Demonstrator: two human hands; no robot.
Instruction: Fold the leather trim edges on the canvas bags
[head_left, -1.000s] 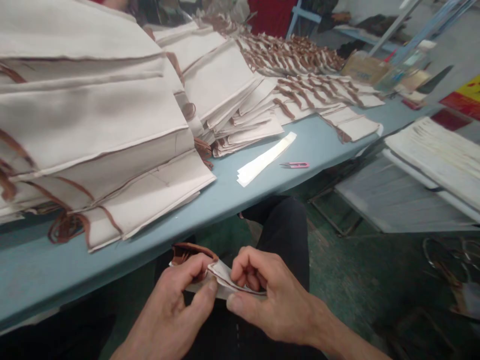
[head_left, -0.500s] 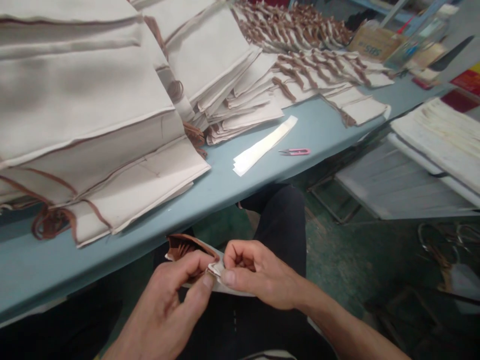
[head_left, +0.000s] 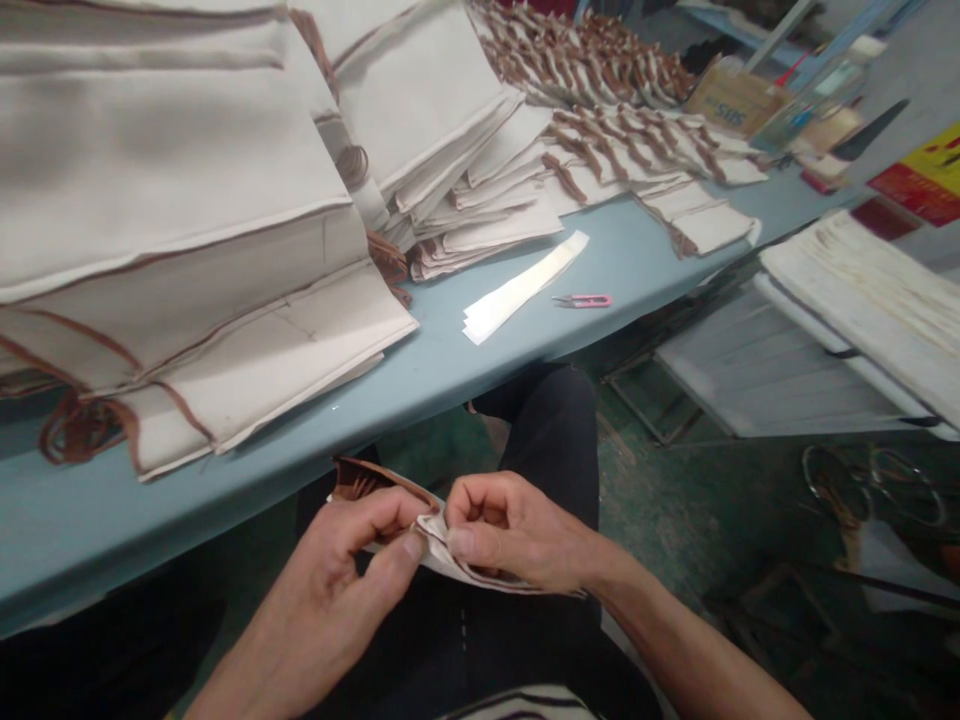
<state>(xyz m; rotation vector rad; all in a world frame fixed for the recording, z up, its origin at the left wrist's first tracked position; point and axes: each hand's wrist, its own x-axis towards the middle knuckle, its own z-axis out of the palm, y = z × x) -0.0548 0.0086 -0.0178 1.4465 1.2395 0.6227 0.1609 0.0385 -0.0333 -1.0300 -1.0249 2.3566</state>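
Observation:
Over my lap, both hands pinch a small cream fabric piece (head_left: 442, 558) with brown trim along its edges. My left hand (head_left: 341, 570) grips its folded corner between thumb and forefinger. Close beside it, my right hand (head_left: 517, 535) is closed on the same fabric, with the thumb pressed against the curled fingers. Brown lining shows at the far left end of the piece, past my left forefinger. Part of the fabric is hidden behind both hands. On the table lie pink thread snips (head_left: 589, 300) and several cream strips (head_left: 525, 290).
Large stacks of cream fabric pieces with brown edging (head_left: 187, 150) cover the left of the blue-grey table (head_left: 360, 405). Rows of brown-trimmed pieces (head_left: 600, 60) sit farther back near a cardboard box (head_left: 735, 97). At right stands a rack with pale cloth (head_left: 862, 290).
The fabric has turned between my fingers, so more of its brown-edged lower side shows beneath my right hand. Both hands keep their pinch. The whole view has shifted slightly.

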